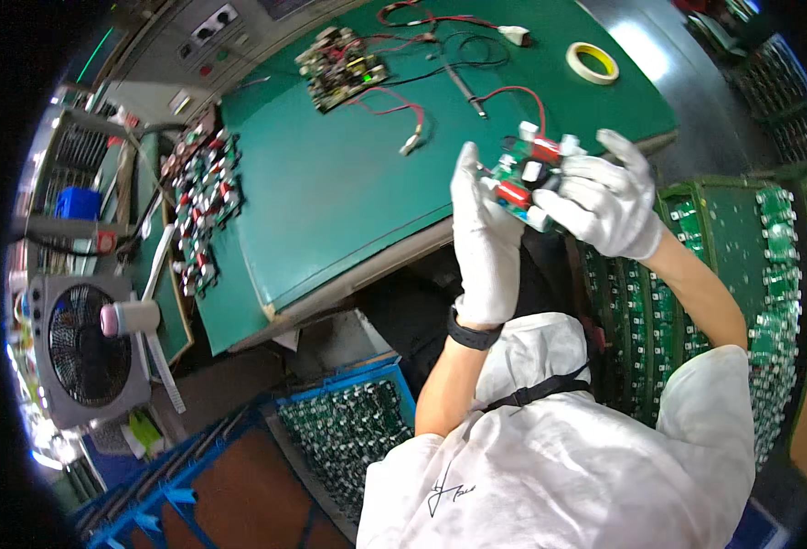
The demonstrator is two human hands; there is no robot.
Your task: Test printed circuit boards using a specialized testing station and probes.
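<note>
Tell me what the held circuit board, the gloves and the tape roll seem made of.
Circuit board: likely rigid laminate with a green coating, judging by green patches among red and white components.
Gloves: probably matte white fabric, soft and following the fingers closely; fibre unclear.
Tape roll: perhaps paper or plastic tape, its pale band looking smooth; the yellow core may be cardboard.

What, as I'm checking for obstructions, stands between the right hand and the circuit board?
Nothing visible: the gloved right hand meets the circuit board directly at its right side, with the left hand opposite.
</note>
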